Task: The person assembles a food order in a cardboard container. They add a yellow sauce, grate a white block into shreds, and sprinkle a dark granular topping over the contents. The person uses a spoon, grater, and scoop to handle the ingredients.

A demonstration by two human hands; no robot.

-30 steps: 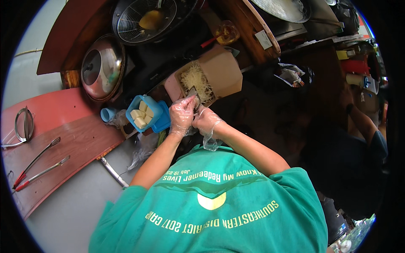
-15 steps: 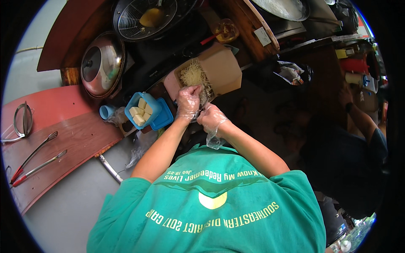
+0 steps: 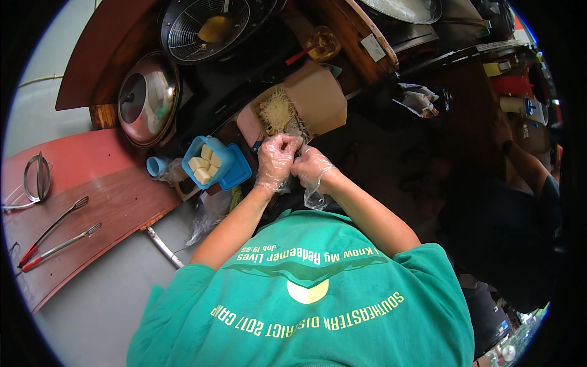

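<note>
Past left hand (image 3: 275, 160), box lid (image 3: 317, 96) rightward

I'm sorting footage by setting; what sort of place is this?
Likely a kitchen or food stall: the gloved left hand and right hand are at an open box of pale shreds, with a wire strainer and tongs in view.
</note>
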